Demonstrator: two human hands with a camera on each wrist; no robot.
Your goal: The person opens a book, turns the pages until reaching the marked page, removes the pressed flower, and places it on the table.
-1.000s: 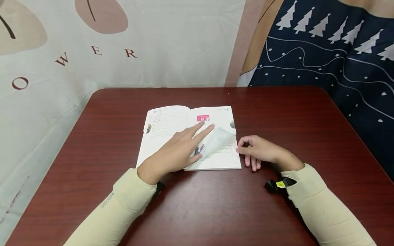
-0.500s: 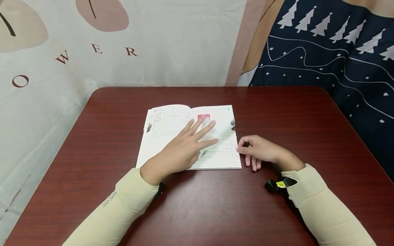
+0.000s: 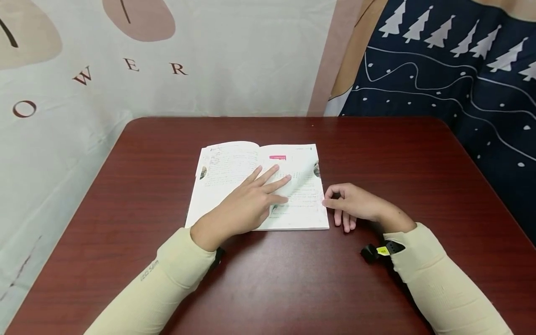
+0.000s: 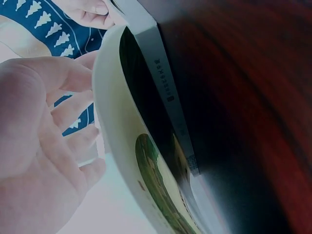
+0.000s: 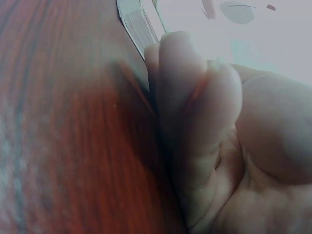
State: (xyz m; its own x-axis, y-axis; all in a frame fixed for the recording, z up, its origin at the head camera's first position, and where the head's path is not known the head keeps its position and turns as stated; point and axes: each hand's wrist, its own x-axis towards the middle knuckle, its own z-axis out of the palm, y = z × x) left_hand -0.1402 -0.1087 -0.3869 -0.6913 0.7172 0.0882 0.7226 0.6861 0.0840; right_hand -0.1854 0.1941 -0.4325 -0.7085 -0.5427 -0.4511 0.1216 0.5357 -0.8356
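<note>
An open book (image 3: 226, 174) lies on the table with handwriting-like lines on its left page. My left hand (image 3: 240, 204) lies across its middle with fingers spread toward the right page. A thin, half-lifted page (image 3: 303, 184) bends up beside those fingertips and overlaps part of the pink heading (image 3: 277, 157). In the left wrist view the left palm (image 4: 44, 156) is beside a curved page (image 4: 114, 92), above the book's spine edge (image 4: 168, 87). At the book's right edge, my right hand (image 3: 356, 204) pinches with thumb and index finger; its other fingers hang down to the table.
The dark red-brown table (image 3: 293, 284) extends around the book on every side. Behind it hang a pale cloth (image 3: 251, 60) with letters and a navy cloth (image 3: 418, 79) with white trees. A black wrist device (image 3: 370, 252) sits under the right wrist.
The left hand's fingers shift right over the right page, then draw back slightly. The lifted page changes its bend and now covers part of the pink heading. The right hand stays put.
</note>
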